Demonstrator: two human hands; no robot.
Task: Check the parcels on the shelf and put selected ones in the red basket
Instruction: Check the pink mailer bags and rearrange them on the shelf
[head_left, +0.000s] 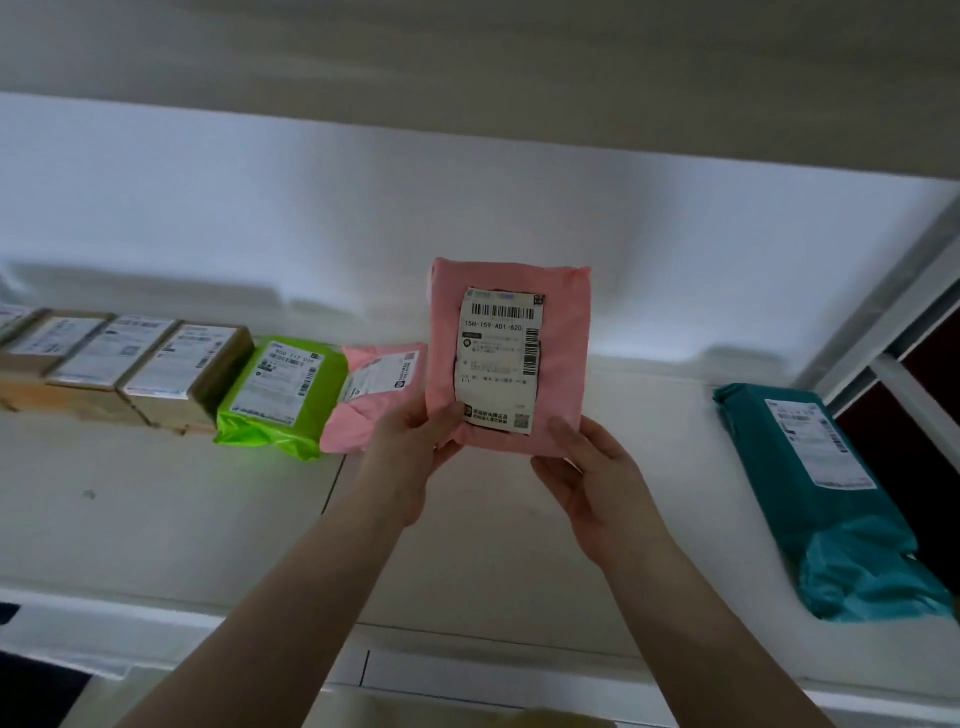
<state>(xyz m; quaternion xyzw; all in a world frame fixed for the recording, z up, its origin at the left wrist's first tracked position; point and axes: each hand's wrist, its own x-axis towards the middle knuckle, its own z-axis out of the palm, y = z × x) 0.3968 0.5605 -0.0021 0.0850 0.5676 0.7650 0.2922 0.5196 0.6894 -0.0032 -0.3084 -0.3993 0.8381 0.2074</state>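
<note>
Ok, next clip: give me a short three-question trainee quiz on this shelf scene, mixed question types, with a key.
1. True or false: both hands hold the raised pink parcel.
2. Which parcel lies alone at the right of the shelf? A) green B) teal C) brown
3. Fill in: the parcel lying between the cardboard boxes and the second pink parcel is ____.

Key: 1 true, left hand and right hand pinch its lower corners; 2 B, teal parcel; 3 green, green parcel.

"15H-159-A01-620" (pink parcel (511, 358) label)
</note>
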